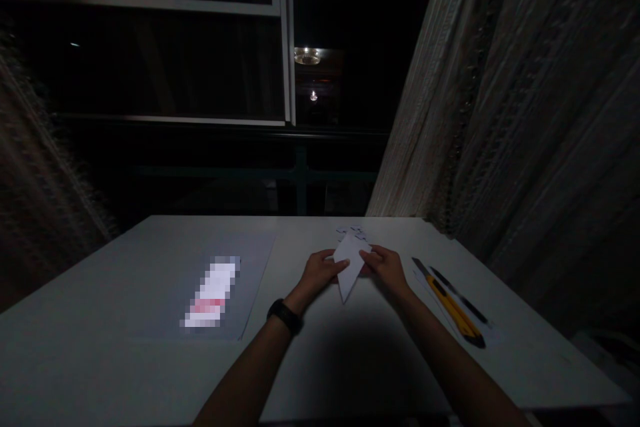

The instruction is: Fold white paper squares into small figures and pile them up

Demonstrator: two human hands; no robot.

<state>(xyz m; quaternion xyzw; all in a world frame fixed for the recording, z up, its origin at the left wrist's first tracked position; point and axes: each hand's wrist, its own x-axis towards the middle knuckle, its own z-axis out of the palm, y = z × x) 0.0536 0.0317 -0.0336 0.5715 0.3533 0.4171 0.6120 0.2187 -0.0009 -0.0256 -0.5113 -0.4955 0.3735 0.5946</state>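
Observation:
Between my two hands is a folded piece of white paper [350,263], kite-shaped with its long point toward me. My left hand [320,270] pinches its left edge, thumb lying on top. On the opposite edge my right hand [385,267] grips it the same way, with the thumb on the upper face. The fingers beneath the paper are mostly hidden. Just beyond the folded paper, small white paper cutouts [354,229] lie on the table. A dark band circles my left wrist.
On the white table [320,373], a yellow utility knife [453,307] and a dark pen [460,295] lie at right. At left, a bright, pixelated object [213,290] rests on white sheets [255,280]. A curtain [415,113] and dark window stand behind.

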